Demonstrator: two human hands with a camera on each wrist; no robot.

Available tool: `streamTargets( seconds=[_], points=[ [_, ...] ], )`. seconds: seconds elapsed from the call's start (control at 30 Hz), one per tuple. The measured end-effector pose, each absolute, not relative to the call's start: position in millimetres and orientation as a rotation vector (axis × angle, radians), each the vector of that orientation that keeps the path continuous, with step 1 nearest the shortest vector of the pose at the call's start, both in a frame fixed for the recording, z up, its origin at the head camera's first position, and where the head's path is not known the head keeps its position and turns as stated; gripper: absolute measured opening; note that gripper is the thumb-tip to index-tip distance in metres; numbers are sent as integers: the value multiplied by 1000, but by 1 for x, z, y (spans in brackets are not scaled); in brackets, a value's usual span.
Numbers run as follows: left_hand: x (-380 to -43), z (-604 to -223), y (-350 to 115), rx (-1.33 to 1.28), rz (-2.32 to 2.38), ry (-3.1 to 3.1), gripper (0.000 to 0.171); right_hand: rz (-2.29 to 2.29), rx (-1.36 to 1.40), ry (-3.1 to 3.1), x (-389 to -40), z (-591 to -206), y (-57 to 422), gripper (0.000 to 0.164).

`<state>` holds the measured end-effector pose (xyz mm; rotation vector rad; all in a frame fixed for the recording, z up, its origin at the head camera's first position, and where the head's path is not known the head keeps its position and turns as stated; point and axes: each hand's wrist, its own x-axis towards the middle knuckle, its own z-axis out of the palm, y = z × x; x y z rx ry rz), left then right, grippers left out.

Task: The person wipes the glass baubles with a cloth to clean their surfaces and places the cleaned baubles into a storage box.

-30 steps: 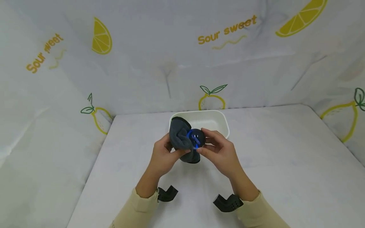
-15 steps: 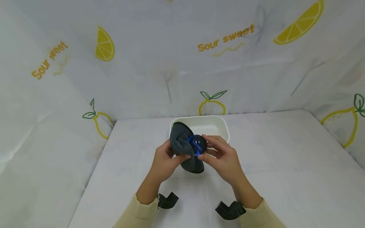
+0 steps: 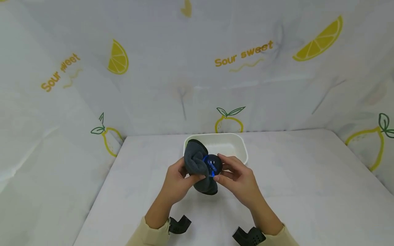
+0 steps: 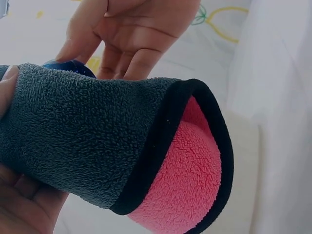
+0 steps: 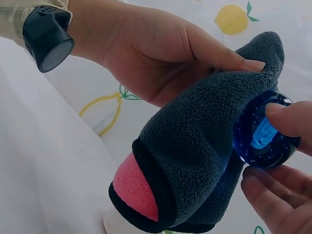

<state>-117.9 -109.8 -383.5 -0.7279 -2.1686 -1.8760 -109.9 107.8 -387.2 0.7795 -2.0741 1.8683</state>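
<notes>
In the head view my left hand [image 3: 176, 184] grips a folded, fluffy dark grey cloth [image 3: 194, 162], thumb in front. Black edging runs round the cloth, and its pink inner side [image 4: 180, 175] shows at the open fold in the left wrist view. My right hand [image 3: 243, 179] pinches a clear blue ball [image 3: 215, 164] between thumb and fingers. Inside the ball [image 5: 253, 146] are small bubbles and a bright light-blue shape, seen from the right wrist. The ball sits against the cloth, which hides part of it in the left wrist view.
Behind the hands stands a white rectangular tray [image 3: 232, 147], near the back edge of the white-covered table [image 3: 295, 177]. A lemon-printed sheet [image 3: 154, 85] hangs behind and along the sides. Each wrist wears a black camera mount [image 3: 179, 224].
The whole head view has shifted, so tray, hands and sheet sit lower in it. Both hands keep their grip on cloth and ball, which has turned slightly against the cloth.
</notes>
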Motion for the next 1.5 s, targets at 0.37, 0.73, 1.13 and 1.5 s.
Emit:
streamTargets(
  seconds=[0.37,0.73,1.13,1.5],
  points=[
    [-118,-383,-112,-723,-1880,-2169,41,1936,760,-2089,-112,-387,108,58],
    [-118,-380,-113,-768,-1870,-2166,41,1944,686,-2107,-112,-391,110,51],
    [-112,-382,-111,-893,-1901,-2181,48,2267,429,-2132,-101,-389,107,29],
    [-110,-388,-110,-657,-2043,-2307,42,2115,591,-2078,-99,-391,110,53]
  ],
)
